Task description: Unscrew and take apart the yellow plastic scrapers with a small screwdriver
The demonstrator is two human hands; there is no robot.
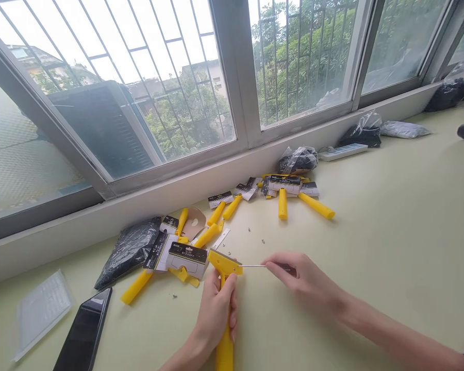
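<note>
**Driver at scraper head; screw work looks mid-step**

Left hand [216, 304] wrapped round the yellow scraper [225, 350], near centre front, lifted above the table [390, 226], head up. Right hand [299, 273] pinching the driver [252, 266], its shaft level, tip at the right end of the head.

Done: metal strip [216, 252] sits along the head's top edge. Whether it's secured, can't tell.

Open: the joint at the tip, I'd judge. Can't tell if the screw is going in or out, or how far it's seated.

Other units: several yellow handles [282, 204] lie by the window sill with printed cards [188, 257], more on the left. Their state is too small to call. Small metal bits [263, 241], probably screws, lie loose on the table, so overall count done vs left: unclear.
</note>
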